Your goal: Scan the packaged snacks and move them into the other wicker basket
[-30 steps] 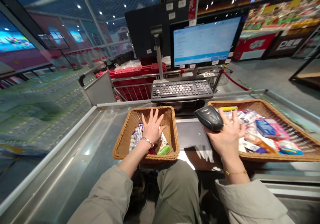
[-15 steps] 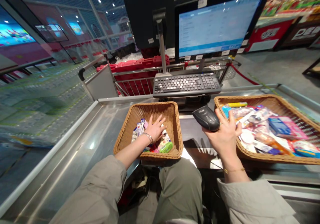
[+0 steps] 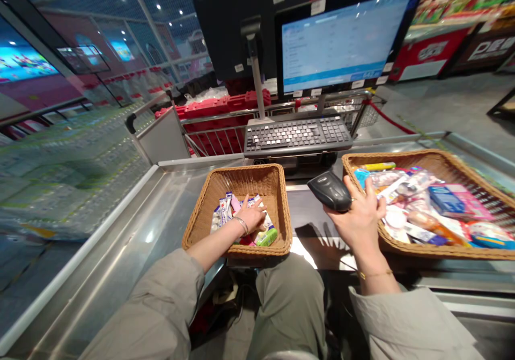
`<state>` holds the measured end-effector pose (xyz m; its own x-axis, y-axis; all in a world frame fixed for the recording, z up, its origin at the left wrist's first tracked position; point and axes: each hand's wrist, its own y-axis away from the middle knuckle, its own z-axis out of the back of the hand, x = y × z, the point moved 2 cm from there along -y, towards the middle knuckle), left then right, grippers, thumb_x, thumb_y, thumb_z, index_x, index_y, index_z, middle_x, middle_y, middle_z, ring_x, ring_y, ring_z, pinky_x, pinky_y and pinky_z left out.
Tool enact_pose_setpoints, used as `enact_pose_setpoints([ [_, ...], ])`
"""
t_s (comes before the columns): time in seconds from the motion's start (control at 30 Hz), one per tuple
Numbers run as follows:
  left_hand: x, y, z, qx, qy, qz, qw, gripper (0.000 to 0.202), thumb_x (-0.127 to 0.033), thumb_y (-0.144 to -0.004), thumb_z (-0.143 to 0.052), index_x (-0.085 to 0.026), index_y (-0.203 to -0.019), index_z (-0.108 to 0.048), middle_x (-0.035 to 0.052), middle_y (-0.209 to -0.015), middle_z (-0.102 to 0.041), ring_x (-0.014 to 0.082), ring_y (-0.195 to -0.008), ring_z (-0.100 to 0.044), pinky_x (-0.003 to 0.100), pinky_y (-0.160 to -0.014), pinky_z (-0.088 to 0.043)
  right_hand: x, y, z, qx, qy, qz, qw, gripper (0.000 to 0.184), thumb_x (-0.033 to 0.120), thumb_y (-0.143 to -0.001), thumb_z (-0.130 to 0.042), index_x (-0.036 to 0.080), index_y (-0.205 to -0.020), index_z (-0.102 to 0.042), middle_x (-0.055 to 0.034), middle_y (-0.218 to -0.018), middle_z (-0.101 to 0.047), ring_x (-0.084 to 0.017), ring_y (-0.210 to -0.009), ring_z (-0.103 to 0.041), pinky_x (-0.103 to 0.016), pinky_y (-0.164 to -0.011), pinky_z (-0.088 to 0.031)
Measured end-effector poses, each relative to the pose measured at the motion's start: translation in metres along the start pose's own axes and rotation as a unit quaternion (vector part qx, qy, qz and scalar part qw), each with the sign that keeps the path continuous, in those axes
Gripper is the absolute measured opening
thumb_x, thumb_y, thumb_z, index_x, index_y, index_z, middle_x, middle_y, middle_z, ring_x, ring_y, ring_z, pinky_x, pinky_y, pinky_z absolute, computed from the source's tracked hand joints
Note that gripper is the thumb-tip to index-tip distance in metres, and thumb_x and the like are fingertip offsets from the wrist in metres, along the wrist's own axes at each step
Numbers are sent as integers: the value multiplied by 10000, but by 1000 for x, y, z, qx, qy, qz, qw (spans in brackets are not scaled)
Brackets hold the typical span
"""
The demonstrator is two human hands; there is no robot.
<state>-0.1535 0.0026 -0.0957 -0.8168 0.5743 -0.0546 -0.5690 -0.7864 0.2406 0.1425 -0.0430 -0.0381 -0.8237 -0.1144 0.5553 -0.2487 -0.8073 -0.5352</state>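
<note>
My left hand (image 3: 252,216) is inside the smaller wicker basket (image 3: 286,210), fingers spread over small packaged goods, and it appears to grip none of them. Around it lie white-and-blue packets (image 3: 225,207) and a green packet (image 3: 267,237). My right hand (image 3: 359,212) holds a black barcode scanner (image 3: 330,190) on its thumb side, with the other fingers spread out. That hand is just left of the larger wicker basket (image 3: 434,249), which is filled with mixed packaged goods. The part of the scanner behind my hand is hidden.
Behind the baskets, a black keyboard (image 3: 298,136) sits below a lit monitor (image 3: 341,43). The metal counter (image 3: 161,204) has a raised edge on the left. A trolley with red crates (image 3: 225,105) stands beyond it. My knee (image 3: 289,301) is under the counter's front edge.
My left hand has lowered slightly onto the packets in the smaller basket, its fingers drawn in a little. My right hand stays almost still with the scanner. The view has shifted slightly.
</note>
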Motion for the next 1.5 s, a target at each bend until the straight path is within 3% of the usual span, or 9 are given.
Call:
enact_pose_setpoints([
  [0.2,11,5,22,-31,64,47,996,141,-324,-928,-666,-238,-836,-729,48,-1471,-616,347,-1537,-309,786,-1161,24,-1,1,0,-1,-2,-1,1000,411,489,-787,-582,220,-1077,-690,-128,-1428,-623,-385,-1521,-293,-726,-1166,-157],
  [0.4,30,0,39,-59,114,103,986,190,-429,-921,-679,-258,-859,-734,38,-1514,-570,312,-1542,-305,751,-1180,-8,-4,2,-1,-11,-4,7,1000,399,484,-790,-603,216,-1072,-692,-134,-1437,-615,-386,-1521,-301,-731,-1169,-166],
  [0.53,37,-3,41,-91,86,151,980,184,-412,-921,-682,-262,-826,-731,21,-1480,-605,306,-1529,-341,755,-1185,16,-7,2,-3,-12,5,12,1000,407,471,-790,-599,223,-1099,-691,-134,-1430,-619,-393,-1511,-313,-742,-1159,-178],
  [0.67,31,-7,37,-123,20,169,978,222,-436,-954,-633,-274,-858,-749,24,-1448,-636,331,-1520,-355,768,-1190,32,-7,2,-2,-7,5,15,1000,387,470,-797,-596,225,-1080,-694,-136,-1412,-634,-403,-1515,-305,-746,-1159,-160],
  [0.8,31,-13,31,-97,33,170,980,329,-518,-984,-560,-312,-1187,-718,51,-1524,-563,339,-1493,-404,760,-1200,-105,-5,2,-1,-10,4,19,1000,367,483,-809,-594,225,-1050,-694,-135,-1418,-632,-410,-1514,-313,-737,-1160,-167],
  [0.93,53,-14,29,-51,7,170,984,506,-477,-926,-668,-341,-1407,-587,92,-1628,-416,372,-1540,-297,775,-1166,-186,-6,2,0,-17,3,18,1000,378,487,-803,-607,223,-1060,-693,-139,-1420,-630,-416,-1510,-324,-742,-1155,-175],
  [1.1,79,-17,17,37,-67,115,990,688,-279,-817,-795,-397,-1447,-545,102,-1626,-422,362,-1536,-307,737,-1178,-204,-8,2,-2,-14,0,18,1000,358,489,-796,-610,224,-1019,-699,-133,-1426,-627,-414,-1516,-311,-731,-1160,-178],
  [1.37,85,-38,-11,62,-63,48,995,606,-225,-887,-702,-425,-1435,-542,24,-1610,-459,284,-1537,-325,598,-1217,-250,-11,3,-4,-12,4,15,1000,315,482,-791,-614,226,-951,-705,-126,-1412,-638,-419,-1508,-321,-739,-1161,-167],
  [1.5,86,-41,-19,72,-46,43,995,536,-254,-876,-717,-420,-1370,-595,-1,-1505,-589,277,-1489,-408,583,-1215,-248,-12,4,-4,-4,8,17,1000,291,479,-795,-615,225,-911,-699,-118,-1421,-634,-412,-1515,-314,-729,-1163,-180],
])
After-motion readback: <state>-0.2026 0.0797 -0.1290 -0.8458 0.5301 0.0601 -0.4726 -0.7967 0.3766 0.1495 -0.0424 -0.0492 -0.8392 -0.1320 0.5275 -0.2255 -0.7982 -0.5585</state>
